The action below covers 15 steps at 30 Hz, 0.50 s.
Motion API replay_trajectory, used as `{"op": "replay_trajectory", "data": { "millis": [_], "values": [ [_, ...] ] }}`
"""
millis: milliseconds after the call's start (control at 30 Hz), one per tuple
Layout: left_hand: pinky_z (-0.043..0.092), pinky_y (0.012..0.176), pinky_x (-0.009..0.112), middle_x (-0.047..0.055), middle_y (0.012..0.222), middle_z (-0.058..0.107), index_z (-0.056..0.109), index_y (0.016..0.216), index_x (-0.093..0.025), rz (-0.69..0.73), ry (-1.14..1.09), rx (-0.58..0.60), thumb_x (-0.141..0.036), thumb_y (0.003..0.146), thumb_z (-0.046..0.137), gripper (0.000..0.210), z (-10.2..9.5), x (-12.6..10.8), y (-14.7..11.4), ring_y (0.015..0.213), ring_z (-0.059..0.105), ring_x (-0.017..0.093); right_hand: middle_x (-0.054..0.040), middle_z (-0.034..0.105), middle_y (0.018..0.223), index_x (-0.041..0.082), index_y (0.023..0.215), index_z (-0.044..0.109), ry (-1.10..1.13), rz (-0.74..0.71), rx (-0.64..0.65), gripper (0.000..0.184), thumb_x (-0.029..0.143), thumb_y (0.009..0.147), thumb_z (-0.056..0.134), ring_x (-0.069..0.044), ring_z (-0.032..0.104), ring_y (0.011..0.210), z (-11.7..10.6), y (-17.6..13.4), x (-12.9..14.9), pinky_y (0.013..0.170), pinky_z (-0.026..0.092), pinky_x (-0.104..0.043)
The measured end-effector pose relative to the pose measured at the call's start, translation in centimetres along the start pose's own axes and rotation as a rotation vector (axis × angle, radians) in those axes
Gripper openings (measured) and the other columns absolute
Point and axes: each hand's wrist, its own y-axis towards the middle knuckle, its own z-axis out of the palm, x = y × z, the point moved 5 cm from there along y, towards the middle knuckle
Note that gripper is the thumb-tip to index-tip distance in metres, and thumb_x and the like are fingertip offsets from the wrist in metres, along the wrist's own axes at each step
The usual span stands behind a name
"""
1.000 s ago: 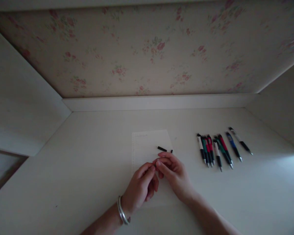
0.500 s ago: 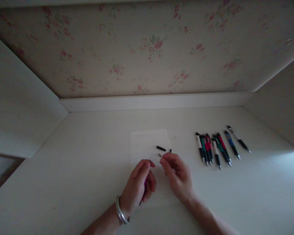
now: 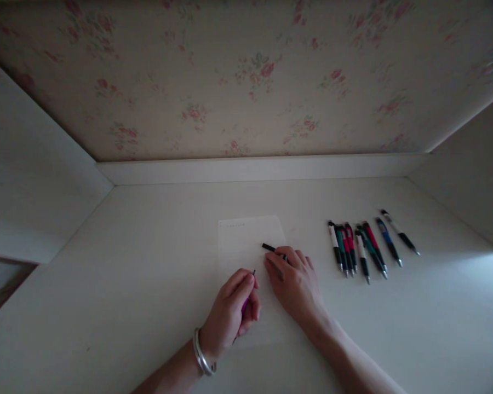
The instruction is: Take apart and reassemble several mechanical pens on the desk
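Note:
My left hand is closed around a pen with a purple barrel. The pen's thin dark tip end pokes up past the thumb and index finger. Low over the sheet of paper, my right hand has its fingers bent down with the palm facing the paper. Whatever its fingertips pinch, if anything, is hidden. Just beyond those fingers lies a black tube-like pen grip, partly covered by the hand. A small black piece shows beside the index finger.
To the right, several pens with white, green, red and blue barrels lie in a loose row on the white tabletop. One white-and-black pen rests apart at a slant. A flowered panel and white side walls enclose the table.
My right hand, which held a small metal pen tip in the air near the left hand, has come down onto the paper by the black grip. My left hand has barely moved.

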Motion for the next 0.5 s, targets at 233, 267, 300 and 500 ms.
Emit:
{"op": "replay_trajectory", "data": {
  "millis": [233,267,300,500],
  "values": [
    [0.011,0.028,0.014,-0.007,0.054,0.052,0.043,0.079,-0.021,-0.027,-0.018,0.027,-0.05,0.094,0.048,0.033,0.1,0.0,-0.1,0.03,0.021,0.002,-0.0089,0.069,0.104,0.023,0.1,0.071,0.073,0.033,-0.009,0.018,0.02,0.096,0.054,-0.027,0.059,0.088,0.0,0.2,-0.3,0.075,0.042,-0.041],
    [0.012,0.028,0.014,-0.007,0.054,0.052,0.043,0.079,-0.021,-0.027,-0.015,0.024,-0.049,0.095,0.047,0.033,0.1,0.0,-0.1,0.03,0.022,0.002,-0.0091,0.07,0.104,0.023,0.102,0.07,0.135,0.035,-0.038,0.018,0.02,0.097,0.053,-0.027,0.059,0.091,-0.2,0.2,-0.3,0.078,0.042,-0.042],
    [0.012,0.028,0.014,-0.007,0.054,0.052,0.044,0.079,-0.021,-0.027,-0.013,0.02,-0.049,0.095,0.047,0.033,0.1,0.0,-0.1,0.031,0.022,0.002,-0.0092,0.07,0.105,0.023,0.103,0.069,0.224,0.04,-0.069,0.018,0.021,0.097,0.052,-0.027,0.059,0.093,-0.5,0.1,-0.2,0.08,0.043,-0.042],
    [0.012,0.029,0.013,-0.006,0.055,0.052,0.048,0.086,-0.02,-0.037,0.002,0.01,-0.049,0.096,0.044,0.031,0.1,-0.2,-0.1,0.031,0.021,0.002,-0.0053,0.069,0.088,0.024,0.099,0.066,0.87,0.255,-0.081,0.009,0.027,0.094,0.059,-0.019,0.064,0.078,-0.5,-0.3,-0.2,0.069,0.051,-0.032]
  ]
}}
